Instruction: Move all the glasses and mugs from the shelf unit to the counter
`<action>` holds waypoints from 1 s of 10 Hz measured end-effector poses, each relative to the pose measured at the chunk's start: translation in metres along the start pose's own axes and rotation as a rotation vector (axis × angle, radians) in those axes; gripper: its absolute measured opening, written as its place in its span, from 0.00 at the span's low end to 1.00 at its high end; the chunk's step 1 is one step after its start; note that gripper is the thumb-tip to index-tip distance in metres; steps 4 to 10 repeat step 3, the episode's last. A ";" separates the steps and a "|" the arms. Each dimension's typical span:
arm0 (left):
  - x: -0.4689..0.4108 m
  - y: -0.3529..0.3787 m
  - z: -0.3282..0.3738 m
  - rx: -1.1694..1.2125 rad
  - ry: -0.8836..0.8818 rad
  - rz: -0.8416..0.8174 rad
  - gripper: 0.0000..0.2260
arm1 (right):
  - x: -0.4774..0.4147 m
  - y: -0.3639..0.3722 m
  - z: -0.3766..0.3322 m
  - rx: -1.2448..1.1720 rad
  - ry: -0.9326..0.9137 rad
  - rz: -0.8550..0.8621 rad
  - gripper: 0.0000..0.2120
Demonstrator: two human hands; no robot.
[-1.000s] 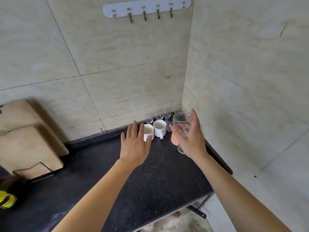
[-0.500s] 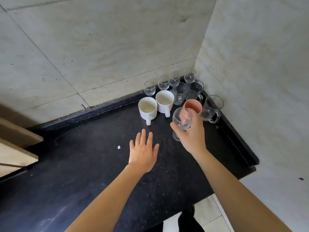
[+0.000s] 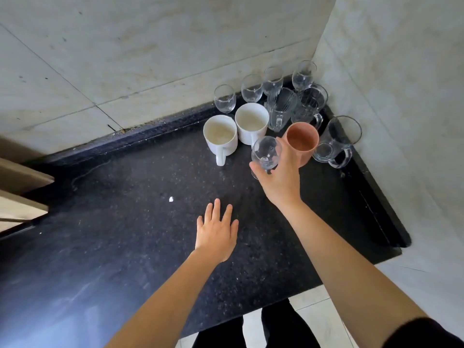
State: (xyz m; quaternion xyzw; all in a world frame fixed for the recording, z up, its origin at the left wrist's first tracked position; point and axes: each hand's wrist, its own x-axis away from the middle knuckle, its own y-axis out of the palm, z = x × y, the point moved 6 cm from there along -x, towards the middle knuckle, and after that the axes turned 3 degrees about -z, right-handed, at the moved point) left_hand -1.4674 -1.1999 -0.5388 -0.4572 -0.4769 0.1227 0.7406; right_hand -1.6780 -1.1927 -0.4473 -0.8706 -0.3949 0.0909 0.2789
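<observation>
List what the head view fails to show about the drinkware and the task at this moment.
- Wine glass stem and foot: hidden by the right hand, so contact with the counter is unclear.
- Pink cup lower body: behind that hand.
- Shelf unit: outside the frame.
- Left hand palm: faces away.

5 wine glasses (image 3: 266, 153), 3 glass mugs (image 3: 336, 139), 2 white mugs (image 3: 220, 134), 1 terracotta cup (image 3: 302, 136)
</observation>
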 end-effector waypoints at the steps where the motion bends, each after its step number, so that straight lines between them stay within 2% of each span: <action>1: -0.001 0.007 0.000 -0.054 -0.016 -0.022 0.27 | 0.000 -0.001 0.005 0.027 -0.017 -0.036 0.39; 3: 0.001 0.008 0.002 -0.096 0.000 -0.059 0.30 | 0.002 -0.003 0.001 0.076 -0.002 -0.092 0.44; 10: 0.001 0.008 0.002 -0.096 0.000 -0.059 0.30 | 0.002 -0.003 0.001 0.076 -0.002 -0.092 0.44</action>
